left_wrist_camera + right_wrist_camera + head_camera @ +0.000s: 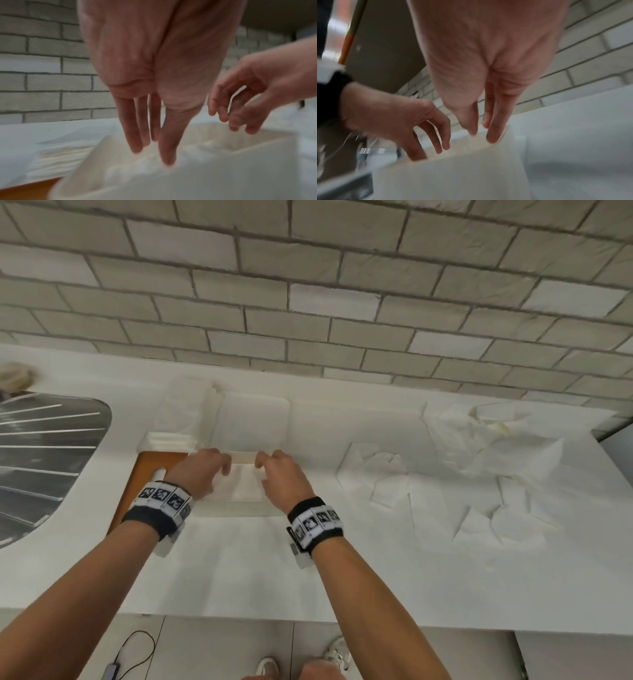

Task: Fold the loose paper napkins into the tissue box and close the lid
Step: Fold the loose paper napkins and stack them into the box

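Take the box point(236, 501) as your landmark; it sits open on the counter point(239, 570) right in front of you, with folded napkins point(245, 486) lying inside it; your left hand point(200, 474) is over its left part and your right hand point(284, 477) over its right part, both reaching toward the far rim; the wrist views show the fingers of both hands nearly straight and relaxed, gripping nothing, the tips just above or touching the napkins in the box, and blur keeps me from saying which.

What could go wrong: if you press unevenly, the top napkin may spring up or bunch against the rim, and the lid would then sit proud; a push toward the far rim could also slide the light box over the smooth counter.

Just beyond the box lies a flat white panel point(251, 422), probably the lid, so reaching for it across the open box risks dragging napkins out; left of the box an orange board point(147, 470) shows under its corner, and beyond that a stack point(171, 438) of folded napkins; well to the right of the box the loose napkins point(455, 484) are strewn, some crumpled, so much folding remains; further left is the sink point(44, 457).
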A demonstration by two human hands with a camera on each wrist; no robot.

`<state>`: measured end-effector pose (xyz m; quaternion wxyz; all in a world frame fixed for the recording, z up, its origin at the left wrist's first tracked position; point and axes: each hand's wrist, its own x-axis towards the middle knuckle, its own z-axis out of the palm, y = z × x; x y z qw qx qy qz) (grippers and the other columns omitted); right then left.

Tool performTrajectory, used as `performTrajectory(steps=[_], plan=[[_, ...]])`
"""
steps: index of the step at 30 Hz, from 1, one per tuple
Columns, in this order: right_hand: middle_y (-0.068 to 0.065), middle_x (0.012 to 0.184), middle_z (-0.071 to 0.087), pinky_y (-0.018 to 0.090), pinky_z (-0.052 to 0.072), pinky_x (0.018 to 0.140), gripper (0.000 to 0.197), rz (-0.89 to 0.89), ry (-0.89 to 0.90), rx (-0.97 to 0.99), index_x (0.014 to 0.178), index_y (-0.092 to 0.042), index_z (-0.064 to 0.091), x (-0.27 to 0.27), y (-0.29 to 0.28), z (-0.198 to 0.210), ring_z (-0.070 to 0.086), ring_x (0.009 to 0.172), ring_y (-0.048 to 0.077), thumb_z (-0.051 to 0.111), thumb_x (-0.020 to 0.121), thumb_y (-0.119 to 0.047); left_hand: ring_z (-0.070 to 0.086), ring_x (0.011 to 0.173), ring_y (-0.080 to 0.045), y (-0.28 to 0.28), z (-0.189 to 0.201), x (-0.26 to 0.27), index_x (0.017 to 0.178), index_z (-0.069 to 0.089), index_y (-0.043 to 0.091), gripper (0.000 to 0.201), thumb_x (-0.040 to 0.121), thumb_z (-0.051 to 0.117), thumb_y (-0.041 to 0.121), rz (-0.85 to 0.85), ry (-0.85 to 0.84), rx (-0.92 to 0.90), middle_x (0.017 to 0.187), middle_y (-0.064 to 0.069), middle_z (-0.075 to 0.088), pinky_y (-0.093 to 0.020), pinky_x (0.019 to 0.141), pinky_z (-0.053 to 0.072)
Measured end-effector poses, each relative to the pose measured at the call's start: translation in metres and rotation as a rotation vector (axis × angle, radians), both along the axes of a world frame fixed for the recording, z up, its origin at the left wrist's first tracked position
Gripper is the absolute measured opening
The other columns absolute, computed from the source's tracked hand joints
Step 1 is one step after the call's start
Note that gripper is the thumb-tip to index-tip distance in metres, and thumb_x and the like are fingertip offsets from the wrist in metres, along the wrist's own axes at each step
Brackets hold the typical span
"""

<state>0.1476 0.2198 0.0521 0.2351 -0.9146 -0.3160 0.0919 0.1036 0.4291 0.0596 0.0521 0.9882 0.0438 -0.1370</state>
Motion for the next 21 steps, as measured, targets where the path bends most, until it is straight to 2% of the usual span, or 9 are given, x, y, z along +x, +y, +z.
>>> performTrajectory(steps=[4, 7, 9, 11, 12, 14, 17, 19, 21], plan=[[0.001, 0.105, 0.068, 0.039, 0.062, 0.077, 0.018, -0.277, -0.050, 0.278, 0.112, -0.024, 0.064, 0.004, -0.078, -0.007, 0.070, 0.086, 0.022, 0.066, 0.097, -0.014, 0.069, 0.092, -0.023, -0.061, 0.014, -0.024, 0.104, 0.063, 0.028, 0.019, 0.093, 0.076, 0.021, 0.045, -0.455, -0.319, 0.106, 0.005, 0.068, -0.039, 0.074, 0.059], [0.006, 0.106, 0.072, 0.037, 0.059, 0.083, 0.013, -0.577, -0.014, 0.232, 0.114, -0.019, 0.063, 0.020, -0.158, -0.021, 0.071, 0.096, 0.026, 0.064, 0.101, -0.022, 0.067, 0.082, -0.015, -0.127, 0.014, -0.029, 0.098, 0.064, 0.028, 0.011, 0.095, 0.072, 0.021, -0.021, -0.518, -0.511, 0.095, 0.010, 0.068, -0.035, 0.071, 0.059], [0.019, 0.125, 0.067, 0.044, 0.053, 0.096, 0.046, -0.885, 0.124, 0.144, 0.132, -0.007, 0.056, 0.037, -0.203, -0.037, 0.066, 0.117, 0.038, 0.060, 0.105, -0.044, 0.066, 0.081, -0.013, -0.170, 0.004, -0.017, 0.097, 0.065, 0.027, 0.007, 0.096, 0.070, 0.022, -0.064, -0.461, -0.535, 0.095, 0.010, 0.068, -0.036, 0.072, 0.059], [0.025, 0.147, 0.052, 0.052, 0.048, 0.107, 0.085, -1.017, 0.323, -0.028, 0.155, -0.002, 0.037, 0.048, -0.229, -0.052, 0.056, 0.134, 0.043, 0.055, 0.102, -0.066, 0.064, 0.085, -0.014, -0.207, -0.014, 0.005, 0.101, 0.066, 0.023, 0.004, 0.098, 0.069, 0.023, -0.065, -0.375, -0.524, 0.099, 0.008, 0.068, -0.039, 0.077, 0.058], [0.024, 0.151, 0.046, 0.054, 0.049, 0.107, 0.092, -0.997, 0.349, -0.071, 0.159, -0.005, 0.030, 0.052, -0.235, -0.062, 0.053, 0.136, 0.043, 0.056, 0.099, -0.069, 0.065, 0.089, -0.015, -0.221, -0.022, 0.020, 0.103, 0.067, 0.022, 0.006, 0.098, 0.069, 0.023, -0.048, -0.333, -0.518, 0.102, 0.006, 0.068, -0.039, 0.080, 0.057], [0.019, 0.148, 0.039, 0.054, 0.055, 0.099, 0.085, -0.881, 0.217, -0.046, 0.160, -0.018, 0.028, 0.059, -0.244, -0.076, 0.052, 0.130, 0.041, 0.066, 0.097, -0.060, 0.065, 0.098, -0.021, -0.243, -0.036, 0.054, 0.108, 0.066, 0.018, 0.007, 0.100, 0.065, 0.020, -0.017, -0.277, -0.485, 0.108, 0.002, 0.068, -0.039, 0.082, 0.055], [0.011, 0.143, 0.037, 0.049, 0.055, 0.095, 0.072, -0.652, -0.015, -0.021, 0.156, -0.027, 0.041, 0.081, -0.253, -0.083, 0.048, 0.124, 0.035, 0.072, 0.093, -0.047, 0.061, 0.108, -0.031, -0.259, -0.052, 0.111, 0.115, 0.064, 0.014, 0.027, 0.096, 0.053, -0.001, -0.093, -0.227, -0.325, 0.115, -0.006, 0.066, -0.043, 0.081, 0.054], [0.006, 0.151, 0.037, 0.049, 0.050, 0.101, 0.071, -0.488, 0.031, -0.122, 0.153, -0.027, 0.047, 0.100, -0.261, -0.087, 0.043, 0.130, 0.033, 0.072, 0.091, -0.050, 0.052, 0.121, -0.029, -0.263, -0.055, 0.146, 0.129, 0.058, 0.016, 0.053, 0.086, 0.048, -0.013, -0.193, -0.157, -0.226, 0.133, -0.004, 0.059, -0.039, 0.086, 0.049], [0.003, 0.153, 0.044, 0.049, 0.046, 0.105, 0.066, -0.330, 0.080, -0.239, 0.150, -0.027, 0.050, 0.114, -0.269, -0.089, 0.041, 0.133, 0.033, 0.072, 0.091, -0.049, 0.043, 0.133, -0.026, -0.266, -0.052, 0.174, 0.145, 0.048, 0.022, 0.070, 0.086, 0.048, -0.017, -0.312, -0.061, -0.102, 0.150, 0.002, 0.050, -0.039, 0.097, 0.042]])
